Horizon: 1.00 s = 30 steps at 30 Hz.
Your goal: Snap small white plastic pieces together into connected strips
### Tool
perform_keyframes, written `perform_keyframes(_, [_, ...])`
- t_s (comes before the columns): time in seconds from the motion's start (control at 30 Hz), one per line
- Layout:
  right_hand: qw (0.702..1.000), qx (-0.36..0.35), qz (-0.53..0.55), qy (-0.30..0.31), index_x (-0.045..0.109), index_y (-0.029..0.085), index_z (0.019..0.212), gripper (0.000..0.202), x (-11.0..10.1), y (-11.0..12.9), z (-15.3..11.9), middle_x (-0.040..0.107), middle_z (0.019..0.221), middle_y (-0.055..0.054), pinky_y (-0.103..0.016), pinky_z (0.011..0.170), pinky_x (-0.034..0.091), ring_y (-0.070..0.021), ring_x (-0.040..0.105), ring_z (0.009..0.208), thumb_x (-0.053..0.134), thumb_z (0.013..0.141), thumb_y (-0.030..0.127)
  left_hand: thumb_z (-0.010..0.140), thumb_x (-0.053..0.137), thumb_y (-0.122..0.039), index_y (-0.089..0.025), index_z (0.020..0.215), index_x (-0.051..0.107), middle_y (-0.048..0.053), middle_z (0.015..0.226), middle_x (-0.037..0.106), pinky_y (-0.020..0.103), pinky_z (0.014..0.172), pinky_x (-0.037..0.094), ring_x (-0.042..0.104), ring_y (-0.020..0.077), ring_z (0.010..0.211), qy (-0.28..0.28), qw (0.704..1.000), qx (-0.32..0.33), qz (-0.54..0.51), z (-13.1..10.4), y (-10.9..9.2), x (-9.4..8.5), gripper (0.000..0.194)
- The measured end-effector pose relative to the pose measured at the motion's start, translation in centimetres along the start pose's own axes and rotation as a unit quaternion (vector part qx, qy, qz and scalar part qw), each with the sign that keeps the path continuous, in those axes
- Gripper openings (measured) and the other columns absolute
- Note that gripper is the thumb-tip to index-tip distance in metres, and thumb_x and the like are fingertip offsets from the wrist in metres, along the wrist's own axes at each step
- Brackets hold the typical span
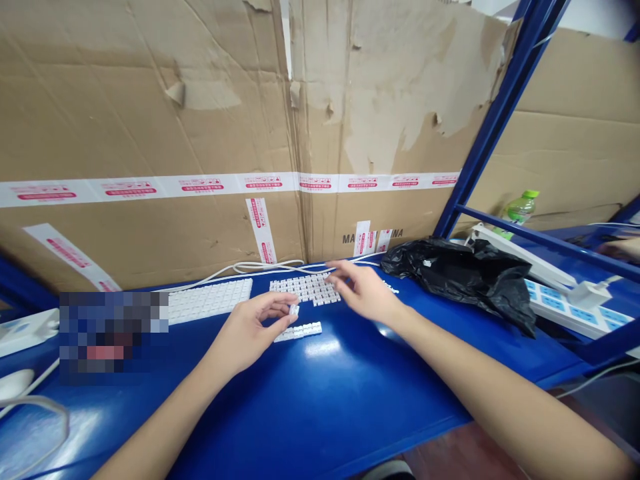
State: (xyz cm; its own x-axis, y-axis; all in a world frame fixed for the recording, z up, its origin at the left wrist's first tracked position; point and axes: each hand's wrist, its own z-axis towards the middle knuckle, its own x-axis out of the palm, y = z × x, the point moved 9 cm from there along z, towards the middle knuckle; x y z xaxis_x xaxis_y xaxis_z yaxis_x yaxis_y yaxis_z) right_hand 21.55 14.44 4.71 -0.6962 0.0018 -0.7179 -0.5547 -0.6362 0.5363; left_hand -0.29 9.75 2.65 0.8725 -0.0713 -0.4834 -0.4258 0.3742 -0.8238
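My left hand (pixel 255 325) pinches a small white keycap (pixel 295 310) between thumb and fingers. Just below it, a short row of white keycaps (pixel 307 329) lies on the blue table, partly covered by that hand. Behind, a larger block of white keycaps (pixel 305 287) is laid out in close rows. Over the right part of this block is my right hand (pixel 367 290), its fingers apart and nothing visible in them. Whether its fingertips touch the keycaps I cannot tell. A white keyboard (pixel 213 300) lies to the left of the block.
A crumpled black plastic bag (pixel 460 270) lies at the right, beside a power strip (pixel 575 310) with a plugged-in adapter. Cardboard (pixel 150 133) walls off the back, with white cables (pixel 250 268) along its foot. A blue metal post (pixel 490 140) rises at right. A mouse (pixel 16 384) sits far left.
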Motion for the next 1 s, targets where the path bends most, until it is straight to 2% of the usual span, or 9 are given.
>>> perform_keyframes(0.07, [0.991,0.042,-0.124,-0.01,0.065,0.015,0.14,0.035,-1.6,-2.2,0.5,0.079,0.126,-0.017,-0.045,0.104,0.056,-0.0327,0.076,0.116,0.058,0.109,0.029,0.092,0.08,-0.044,-0.025,0.117,0.08,0.005,0.108,0.086,0.043,0.093,0.071,0.083,0.0268,0.098,-0.003,1.0,0.001,0.01,0.0,-0.1,-0.1,0.032])
perform_keyframes(0.17, [0.957,0.125,-0.26,0.032,0.067,0.007,0.137,0.043,-3.1,-5.7,0.3,0.074,0.13,-0.027,-0.051,0.105,0.055,-0.0427,0.071,0.125,0.057,0.11,0.04,0.093,0.08,-0.046,-0.025,0.116,0.08,0.005,0.107,0.085,0.042,0.092,0.071,0.083,0.0262,0.098,-0.005,1.0,0.004,0.02,-0.1,-0.2,-0.2,0.031])
perform_keyframes(0.23, [0.941,0.147,-0.294,0.074,0.07,0.007,0.135,0.051,-3.2,-7.1,0.0,0.073,0.132,-0.028,-0.053,0.109,0.053,-0.044,0.069,0.128,0.052,0.112,0.048,0.094,0.078,-0.046,-0.026,0.117,0.08,0.005,0.108,0.084,0.042,0.093,0.07,0.082,0.026,0.098,-0.006,1.0,0.008,0.023,-0.1,-0.2,-0.3,0.031])
perform_keyframes(0.3, [0.94,0.15,-0.281,0.12,0.073,0.01,0.134,0.054,-2.7,-8.0,-0.4,0.074,0.135,-0.026,-0.05,0.113,0.051,-0.0417,0.068,0.131,0.05,0.112,0.053,0.095,0.078,-0.046,-0.026,0.118,0.079,0.006,0.109,0.084,0.043,0.093,0.07,0.082,0.0261,0.099,-0.006,1.0,0.01,0.028,-0.2,-0.3,-0.4,0.031])
perform_keyframes(0.37, [0.944,0.155,-0.251,0.15,0.074,0.011,0.136,0.057,-2.2,-8.5,-0.6,0.074,0.138,-0.024,-0.048,0.115,0.051,-0.0396,0.069,0.133,0.049,0.112,0.057,0.095,0.077,-0.045,-0.026,0.118,0.079,0.006,0.109,0.084,0.043,0.093,0.069,0.082,0.0262,0.099,-0.003,0.999,0.012,0.035,-0.2,-0.4,-0.4,0.031])
perform_keyframes(0.5, [0.948,0.167,-0.218,0.159,0.068,0.01,0.147,0.07,-1.7,-9.0,-0.8,0.067,0.151,-0.026,-0.05,0.117,0.051,-0.0417,0.065,0.141,0.047,0.11,0.065,0.095,0.076,-0.044,-0.026,0.119,0.079,0.006,0.109,0.084,0.043,0.091,0.069,0.082,0.0258,0.097,0.008,0.999,0.018,0.042,-0.2,-0.7,-0.3,0.03])
perform_keyframes(0.63, [0.949,0.143,-0.221,0.174,0.057,0.007,0.16,0.077,-0.3,-8.8,-1.4,0.057,0.163,-0.027,-0.055,0.127,0.041,-0.0444,0.052,0.154,0.051,0.108,0.064,0.095,0.075,-0.042,-0.025,0.118,0.08,0.006,0.103,0.084,0.041,0.088,0.07,0.082,0.0244,0.09,0.008,0.998,0.018,0.058,-0.2,-0.8,-0.3,0.029])
perform_keyframes(0.8, [0.955,0.096,-0.249,0.129,0.05,0.006,0.166,0.08,0.9,-8.5,-3.1,0.048,0.17,-0.026,-0.056,0.134,0.029,-0.0422,0.038,0.164,0.043,0.111,0.064,0.095,0.074,-0.041,-0.026,0.114,0.08,0.005,0.101,0.084,0.038,0.08,0.069,0.081,0.0238,0.088,-0.001,0.997,0.03,0.077,-0.1,-1.0,-0.3,0.025])
perform_keyframes(1.0, [0.954,0.11,-0.26,0.102,0.044,0.01,0.17,0.077,1.3,-8.9,-3.8,0.041,0.176,-0.019,-0.059,0.134,0.028,-0.0435,0.032,0.165,0.034,0.114,0.062,0.096,0.074,-0.042,-0.027,0.114,0.08,0.004,0.101,0.084,0.037,0.079,0.068,0.08,0.0232,0.086,0.008,0.996,0.024,0.081,-0.1,-0.8,0.0,0.025])
